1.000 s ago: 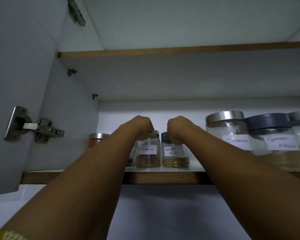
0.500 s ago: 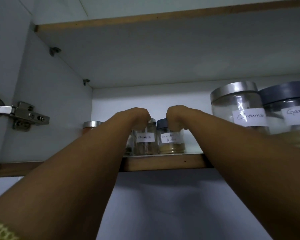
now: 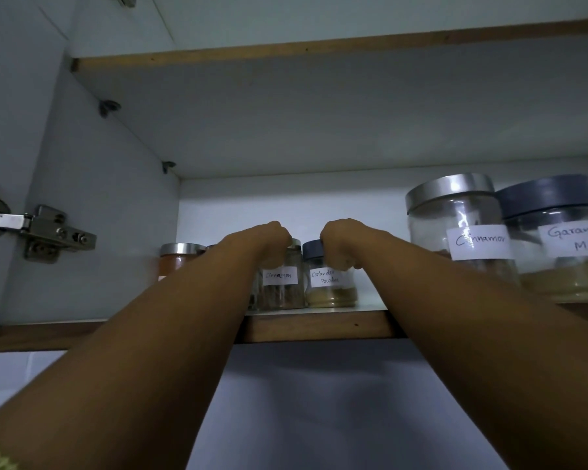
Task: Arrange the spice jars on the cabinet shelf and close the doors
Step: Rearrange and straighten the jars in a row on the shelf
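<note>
Both arms reach up into the open cabinet. My left hand (image 3: 269, 240) is closed over the top of a small jar labelled Cinnamon (image 3: 280, 286). Beside it, my right hand (image 3: 340, 245) grips the upper part of a small dark-lidded jar labelled Coriander Powder (image 3: 330, 290). Both jars stand upright, side by side, near the front of the shelf (image 3: 316, 327). An orange-filled jar with a silver lid (image 3: 179, 261) stands to the left, partly hidden by my left forearm.
Two large jars stand at the right of the shelf: a silver-lidded Cinnamon jar (image 3: 462, 228) and a dark-lidded Garam Masala jar (image 3: 564, 239). The open left door carries a metal hinge (image 3: 45, 234). An upper shelf (image 3: 319, 52) runs overhead.
The view has shifted closer and slightly lower, so the jars look bigger. Both hands stay closed on the same two small jars, which have barely moved.
</note>
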Demonstrator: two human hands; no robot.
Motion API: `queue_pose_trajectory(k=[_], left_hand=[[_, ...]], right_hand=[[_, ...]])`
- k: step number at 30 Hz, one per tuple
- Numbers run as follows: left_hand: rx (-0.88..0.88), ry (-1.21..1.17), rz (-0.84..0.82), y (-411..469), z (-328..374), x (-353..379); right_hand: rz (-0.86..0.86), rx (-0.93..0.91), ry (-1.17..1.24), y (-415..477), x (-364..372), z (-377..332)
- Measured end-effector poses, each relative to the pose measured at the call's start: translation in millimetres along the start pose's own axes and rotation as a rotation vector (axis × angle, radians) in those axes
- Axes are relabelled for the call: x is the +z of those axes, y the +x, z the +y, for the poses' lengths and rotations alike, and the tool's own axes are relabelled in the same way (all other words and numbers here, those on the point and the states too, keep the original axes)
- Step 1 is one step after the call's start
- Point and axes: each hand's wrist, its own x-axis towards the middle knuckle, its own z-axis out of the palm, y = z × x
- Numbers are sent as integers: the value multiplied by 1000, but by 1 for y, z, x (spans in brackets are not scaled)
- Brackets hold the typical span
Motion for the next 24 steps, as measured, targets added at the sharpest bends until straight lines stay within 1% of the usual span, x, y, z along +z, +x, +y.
queue_pose_trajectory(k=[3, 4, 6, 8, 10, 13, 16, 17, 18, 21, 24], left_hand=[[8, -82, 44, -5, 0, 2], [17, -108, 70, -9, 1, 1], [23, -177, 151, -16, 4, -2], [28, -234, 242, -25, 11, -5], [49, -339, 312, -34, 22, -9], [93, -551, 381, -51, 39, -20], [106, -633, 450, -60, 54, -39], [129, -624, 457, -63, 55, -45], [169, -635, 453, -71, 80, -69], [223, -588, 419, -77, 100, -88], [250, -528, 353, -81, 125, -108]], right_hand=[[59, 39, 72, 1, 5, -3], [105, 57, 111, -1, 6, -4], [250, 52, 143, -8, 7, -4], [378, 13, 88, -16, 4, -4], [465, -47, 6, -25, -3, -4], [545, -163, -101, -46, -23, -1], [604, -212, -184, -65, -47, 15], [604, -215, -193, -65, -52, 18], [578, -192, -209, -90, -72, 45], [561, -160, -171, -100, -87, 75], [454, -60, -37, -123, -97, 116]])
